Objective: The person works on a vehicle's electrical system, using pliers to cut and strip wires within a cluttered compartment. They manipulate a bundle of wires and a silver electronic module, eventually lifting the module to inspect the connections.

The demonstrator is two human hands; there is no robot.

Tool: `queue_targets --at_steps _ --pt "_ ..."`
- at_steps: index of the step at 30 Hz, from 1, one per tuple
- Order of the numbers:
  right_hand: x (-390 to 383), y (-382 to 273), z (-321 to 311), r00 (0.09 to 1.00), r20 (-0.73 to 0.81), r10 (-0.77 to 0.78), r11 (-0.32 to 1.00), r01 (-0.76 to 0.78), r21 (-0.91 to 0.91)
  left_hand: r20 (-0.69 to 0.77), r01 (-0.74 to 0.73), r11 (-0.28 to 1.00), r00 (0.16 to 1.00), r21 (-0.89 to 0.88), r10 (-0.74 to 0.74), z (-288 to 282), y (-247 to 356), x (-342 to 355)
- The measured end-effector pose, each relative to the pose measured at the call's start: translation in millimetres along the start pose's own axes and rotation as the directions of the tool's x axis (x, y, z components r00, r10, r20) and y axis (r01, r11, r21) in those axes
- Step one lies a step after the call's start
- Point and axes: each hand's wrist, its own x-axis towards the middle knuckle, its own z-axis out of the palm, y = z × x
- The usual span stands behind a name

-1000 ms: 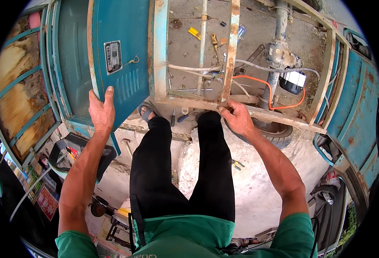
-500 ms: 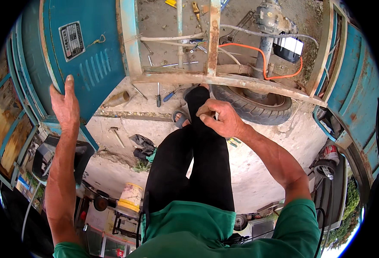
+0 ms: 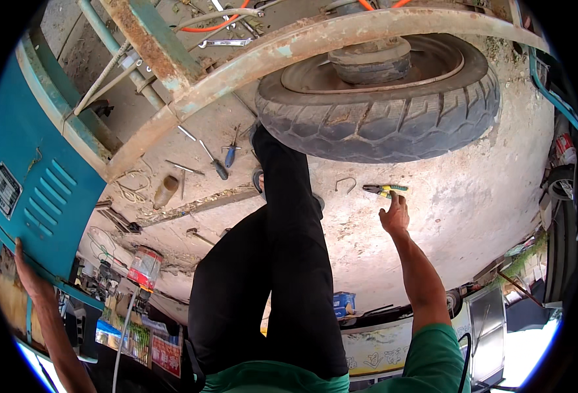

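My right hand reaches down to pliers with yellow-and-green handles that lie on the concrete floor. Its fingers are extended, with the tips at the handle ends. On the far left, my left hand is at the lower edge of a teal metal panel with louvre slots, the thumb along that edge; its other fingers are mostly hidden. Beyond the pliers, a wheel with a worn black tire sits under a rusty frame rail. A bent metal hook lies left of the pliers.
Screwdrivers with a blue handle and a dark handle lie beyond my legs, near a brown bottle and a coil of cord. A wrench lies behind the rail. A hammer is beside my left thigh.
My view has turned right and lower. My right hand has moved from above my knee out to the pliers, its fingers opening out. My left hand has stayed at the panel's edge.
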Motion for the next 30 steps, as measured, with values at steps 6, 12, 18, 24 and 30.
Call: queue_targets --at_steps 6,12,18,24,30 --pt "55 23 61 0.991 0.069 0.115 0.943 -0.087 -0.321 -0.066 -0.016 0.999 0.998 0.033 0.019 12 4 -5" --pt "77 82 114 0.931 -0.310 -0.194 0.978 0.158 -0.138 0.004 -0.056 0.998 0.998 0.019 0.056 32 7 -4" --pt "34 -25 28 0.993 0.035 -0.112 0.979 0.116 -0.169 -0.062 -0.171 0.980 0.982 0.106 0.178 38 7 -25" --pt "-46 -124 -108 0.960 0.035 -0.279 0.959 0.280 -0.040 -0.024 -0.351 0.934 0.935 0.062 0.353 21 0 -27" --pt "-101 -236 -279 0.810 -0.079 -0.582 0.813 0.582 -0.020 -0.068 -0.308 0.923 0.941 0.230 0.331 19 24 -41"
